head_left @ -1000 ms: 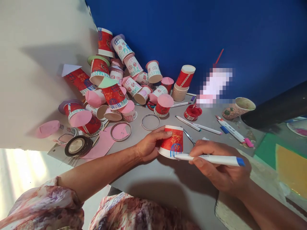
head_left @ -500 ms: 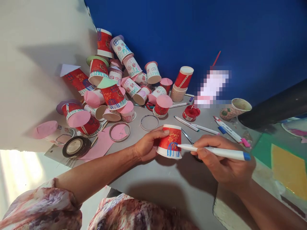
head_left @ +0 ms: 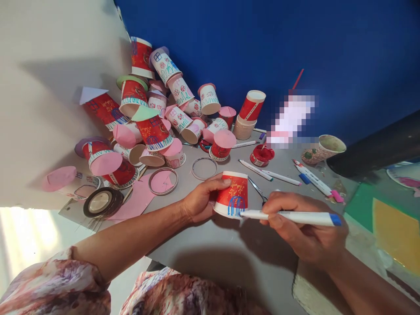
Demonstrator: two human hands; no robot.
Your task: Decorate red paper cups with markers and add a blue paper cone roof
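Observation:
An upside-down red paper cup [head_left: 233, 189] with a white lower band and blue marker lines is gripped from its left side by my left hand [head_left: 203, 199]. My right hand [head_left: 303, 223] is closed around a white marker with a blue end [head_left: 295, 216]. The marker's tip touches the cup's white band, beside the blue lines. Behind the cup and partly covered by my right hand lie scissors [head_left: 257, 189].
Decorated paper cups [head_left: 154, 129] are piled at the back left. Near them are black tape [head_left: 103, 202] and clear tape rings [head_left: 204, 168]. A red paint jar [head_left: 261, 155], loose markers [head_left: 315, 179] and a stack of cups [head_left: 244, 127] stand or lie behind.
The marker's tip has moved down and slightly left, from the arch's right side to the cup's lower band. My right hand has shifted slightly down. My left hand still holds the cup.

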